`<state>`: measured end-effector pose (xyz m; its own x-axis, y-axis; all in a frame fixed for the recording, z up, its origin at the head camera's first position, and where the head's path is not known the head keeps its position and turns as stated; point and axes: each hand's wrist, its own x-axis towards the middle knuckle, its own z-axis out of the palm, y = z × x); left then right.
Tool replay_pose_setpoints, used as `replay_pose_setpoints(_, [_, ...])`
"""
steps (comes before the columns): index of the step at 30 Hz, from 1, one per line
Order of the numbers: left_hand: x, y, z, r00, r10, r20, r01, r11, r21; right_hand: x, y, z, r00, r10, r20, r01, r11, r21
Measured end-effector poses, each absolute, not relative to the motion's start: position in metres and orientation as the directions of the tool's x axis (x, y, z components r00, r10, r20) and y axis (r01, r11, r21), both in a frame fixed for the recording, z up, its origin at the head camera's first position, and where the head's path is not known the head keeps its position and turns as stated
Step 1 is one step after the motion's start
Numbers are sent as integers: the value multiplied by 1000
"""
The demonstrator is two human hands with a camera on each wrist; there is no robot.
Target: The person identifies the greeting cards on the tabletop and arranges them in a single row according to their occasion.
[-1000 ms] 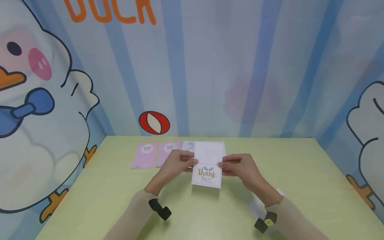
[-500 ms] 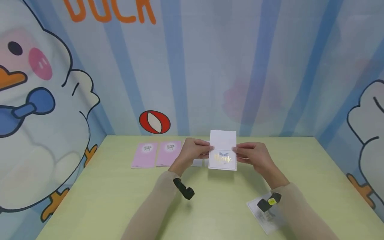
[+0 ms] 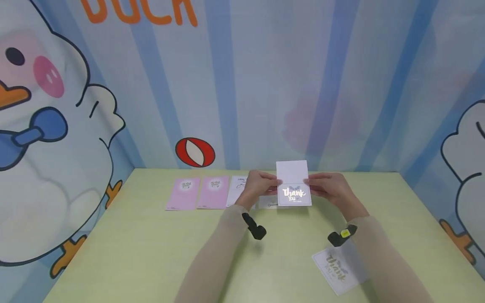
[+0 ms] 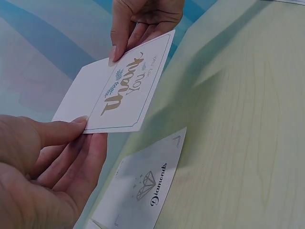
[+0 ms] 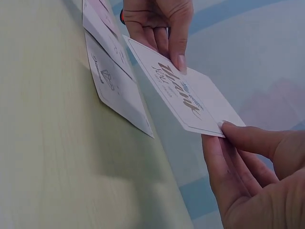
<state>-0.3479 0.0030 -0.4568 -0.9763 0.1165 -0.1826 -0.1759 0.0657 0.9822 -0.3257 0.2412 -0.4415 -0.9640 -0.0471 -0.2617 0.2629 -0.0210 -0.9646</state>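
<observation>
Since a second ago you have carried the card (image 3: pixel 293 184) up and away from you, from low over the middle of the surface (image 3: pixel 159 252) to the far edge, at the right end of the row laid there. From the head view, your left hand (image 3: pixel 261 185) pinches its left edge and your right hand (image 3: pixel 327 187) its right edge, and it hangs just above the surface, gold "Thank You" face toward you; two pink cards (image 3: pixel 198 192) and white ones lie in line to its left, and another card (image 3: pixel 337 269) lies near your right sleeve. I judge you are lining it up for the next free place in that row. From the left wrist, your fingers (image 4: pixel 62 131) grip the near corner, thumb on top, and a "Diamonds" card (image 4: pixel 143 191) lies flat beneath. From the right wrist, your thumb and fingers (image 5: pixel 248 138) clamp the other corner, and the card is tilted, apart from the white cards (image 5: pixel 114 81) below.
</observation>
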Motion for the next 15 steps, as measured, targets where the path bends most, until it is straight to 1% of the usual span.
replay_pose_setpoints(3, [-350,10,-461,-977,90,-192,-185,82,979,-331,245,-443,-959,-49,-280,280,6,-960])
replay_pose_setpoints(6, [-353,18,-463,-977,68,-201,-192,124,974,-334,249,-445,-957,-25,-289,287,63,-956])
replay_pose_setpoints(12, [-362,35,-467,-978,2,-209,-201,269,942,-339,255,-452,-944,46,-327,330,155,-931])
replay_pose_setpoints(15, [-365,40,-470,-981,-26,-191,-188,336,923,-342,257,-455,-938,69,-339,346,176,-922])
